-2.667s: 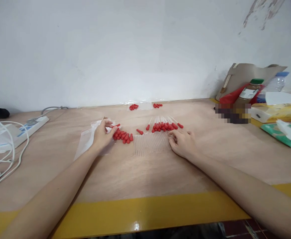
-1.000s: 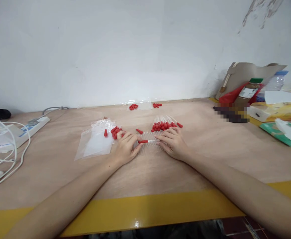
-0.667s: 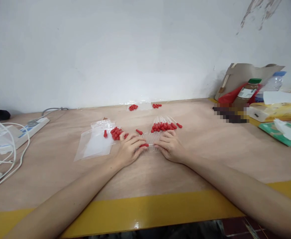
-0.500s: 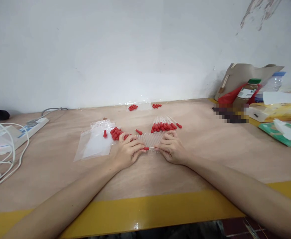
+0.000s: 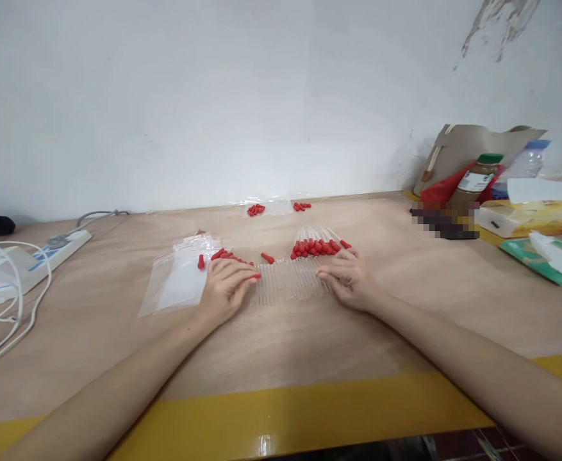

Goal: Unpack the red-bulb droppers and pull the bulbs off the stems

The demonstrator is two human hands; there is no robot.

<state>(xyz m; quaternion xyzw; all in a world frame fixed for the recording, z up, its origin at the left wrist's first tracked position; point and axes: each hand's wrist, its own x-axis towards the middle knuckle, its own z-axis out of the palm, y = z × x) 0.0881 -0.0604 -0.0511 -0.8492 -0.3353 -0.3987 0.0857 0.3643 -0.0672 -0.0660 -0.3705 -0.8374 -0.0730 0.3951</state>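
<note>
My left hand [image 5: 223, 289] is closed in a pinch on a small red rubber bulb [image 5: 254, 276], whose end shows past the fingertips. My right hand [image 5: 350, 276] has its thumb and fingers together on a glass tube at the right end of a row of clear glass tubes [image 5: 281, 282]. The row lies side by side on the table between my hands. Behind it rest several glass droppers with red bulbs [image 5: 315, 247], bulbs toward me. A loose red bulb [image 5: 268, 258] lies behind the row. More red bulbs [image 5: 223, 255] are piled behind my left hand, partly hidden.
Clear plastic bags [image 5: 179, 282] lie on the left beside a single red bulb [image 5: 200, 261]. A power strip [image 5: 64, 256] with white cables is farther left. Bags of red bulbs [image 5: 256, 210] sit by the wall. At right stand a bottle [image 5: 477, 179] and tissue packs [image 5: 533, 216].
My hands have moved apart, the left leftward with a red bulb and the right slightly rightward. The bulb and tube that met between them are separated, and the tube row shows more fully.
</note>
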